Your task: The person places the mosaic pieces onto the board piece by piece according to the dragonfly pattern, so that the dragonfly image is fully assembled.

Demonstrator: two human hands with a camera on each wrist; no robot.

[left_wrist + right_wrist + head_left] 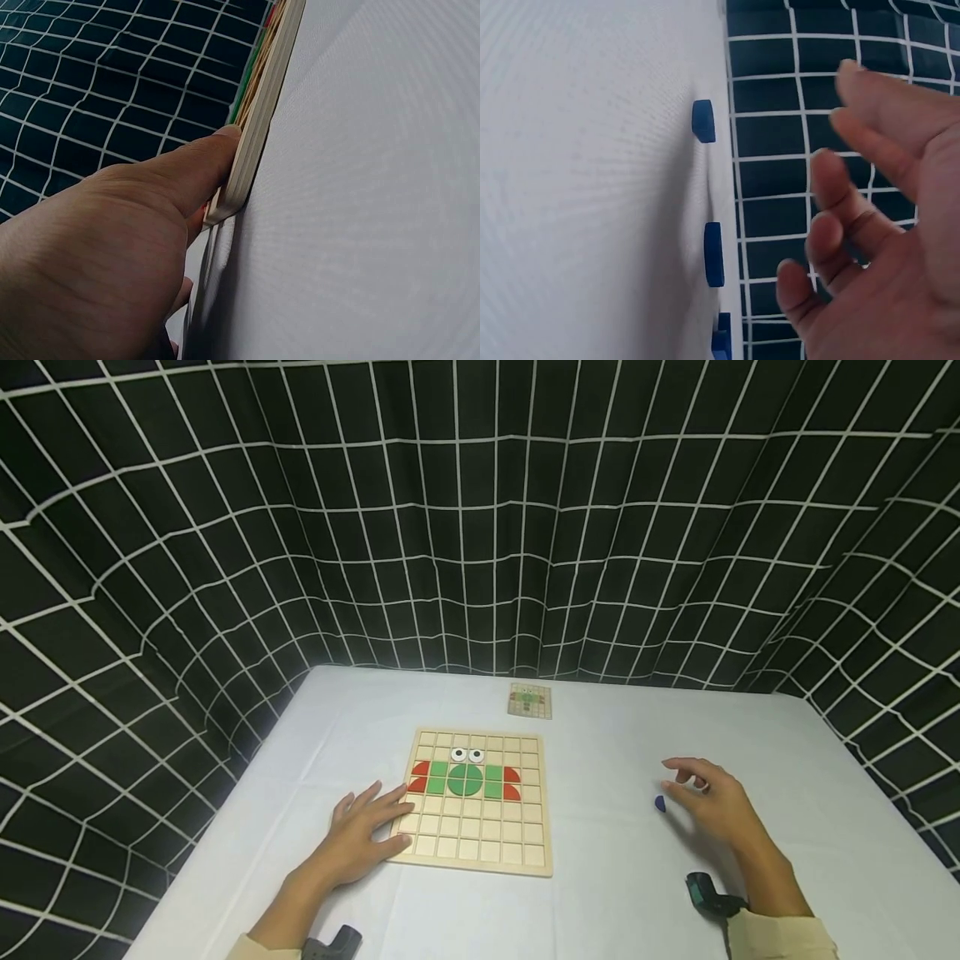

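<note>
My left hand [358,837] rests on the left edge of a square wooden grid board [480,842], fingers spread over its rim. In the left wrist view the thumb [202,161] touches the board's side and upper edge. On the board lie a green circle [465,780], green squares [493,782], red curved pieces [512,783] and two round eye pieces [476,756]. My right hand [718,806] hovers above the table at the right, fingers loosely bent and holding nothing. Beside its thumb lies a small dark blue piece [660,803]; the right wrist view shows several blue pieces [714,255] below the hand.
A small picture card [529,701] with a similar pattern lies behind the board. The table [600,860] has a white cover. Black curtains [495,527] with a white grid surround its back and sides. Dark devices [708,893] are strapped at both wrists.
</note>
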